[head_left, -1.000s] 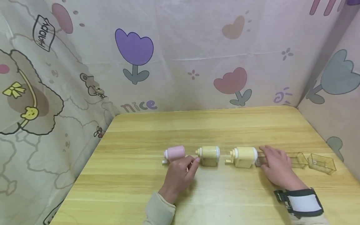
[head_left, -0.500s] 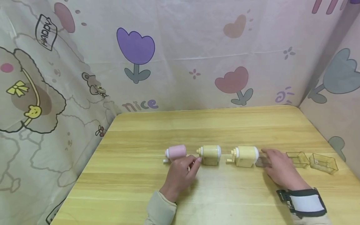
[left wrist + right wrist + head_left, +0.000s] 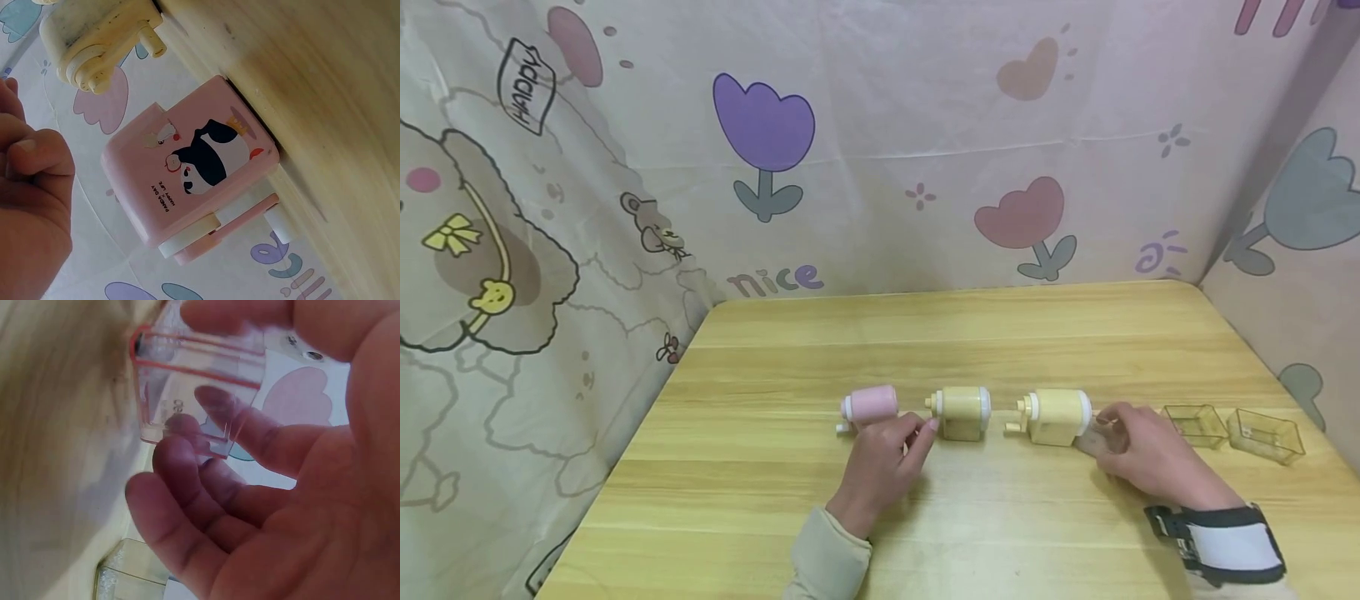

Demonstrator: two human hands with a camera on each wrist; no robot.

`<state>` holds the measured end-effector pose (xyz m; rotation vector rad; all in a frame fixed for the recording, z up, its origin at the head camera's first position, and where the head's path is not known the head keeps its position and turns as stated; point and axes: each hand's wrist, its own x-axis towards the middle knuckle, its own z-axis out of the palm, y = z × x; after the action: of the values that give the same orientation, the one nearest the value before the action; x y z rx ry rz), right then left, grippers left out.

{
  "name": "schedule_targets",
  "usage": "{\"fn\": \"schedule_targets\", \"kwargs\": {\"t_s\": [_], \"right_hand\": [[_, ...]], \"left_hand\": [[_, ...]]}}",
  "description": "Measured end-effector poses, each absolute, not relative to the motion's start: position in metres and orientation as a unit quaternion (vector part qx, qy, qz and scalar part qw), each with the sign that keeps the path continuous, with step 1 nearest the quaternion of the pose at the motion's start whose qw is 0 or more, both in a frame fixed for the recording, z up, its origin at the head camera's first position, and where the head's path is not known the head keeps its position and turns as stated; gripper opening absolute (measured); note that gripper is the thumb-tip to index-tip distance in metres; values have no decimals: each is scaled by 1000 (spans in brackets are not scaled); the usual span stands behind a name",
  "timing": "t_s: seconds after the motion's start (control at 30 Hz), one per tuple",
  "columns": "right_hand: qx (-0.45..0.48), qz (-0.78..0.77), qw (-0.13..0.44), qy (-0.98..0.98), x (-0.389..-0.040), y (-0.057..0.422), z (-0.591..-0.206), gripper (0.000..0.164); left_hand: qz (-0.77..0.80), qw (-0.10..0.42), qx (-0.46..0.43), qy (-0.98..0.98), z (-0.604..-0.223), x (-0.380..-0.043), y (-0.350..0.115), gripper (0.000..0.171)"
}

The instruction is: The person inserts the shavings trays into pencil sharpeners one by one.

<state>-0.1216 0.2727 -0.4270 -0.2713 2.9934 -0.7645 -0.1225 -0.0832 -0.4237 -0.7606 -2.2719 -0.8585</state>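
My right hand (image 3: pixel 1157 457) grips a clear, pink-edged shavings drawer (image 3: pixel 200 384) between thumb and fingers, just right of a cream crank pencil sharpener (image 3: pixel 1057 417). In the head view that drawer is tilted and partly hidden by the hand. My left hand (image 3: pixel 880 467) lies loosely curled and holds nothing. It is in front of a pink pencil sharpener (image 3: pixel 871 403), which carries a panda print (image 3: pixel 215 156) in the left wrist view. Its thumb tip comes close to the crank side of a yellowish pencil sharpener (image 3: pixel 964 408) in the middle.
Two clear yellowish drawers (image 3: pixel 1266 437) stand at the right beyond my right hand. The three sharpeners form a row across the wooden table (image 3: pixel 760 500). A printed cloth (image 3: pixel 880 100) hangs behind the table and along both sides.
My right hand has curled its fingers further around the clear drawer and turned it askew, shifting slightly right. The left hand and sharpeners hold their places; the head view drifts slightly.
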Motion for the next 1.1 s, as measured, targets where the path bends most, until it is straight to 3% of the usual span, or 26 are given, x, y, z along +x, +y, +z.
{"fn": "schedule_targets", "kwargs": {"t_s": [1.1], "right_hand": [[-230,-387,201,870,-111,271,-422,54]], "left_hand": [[-325,298,-302,-845,-424,-123,-84,25]]}}
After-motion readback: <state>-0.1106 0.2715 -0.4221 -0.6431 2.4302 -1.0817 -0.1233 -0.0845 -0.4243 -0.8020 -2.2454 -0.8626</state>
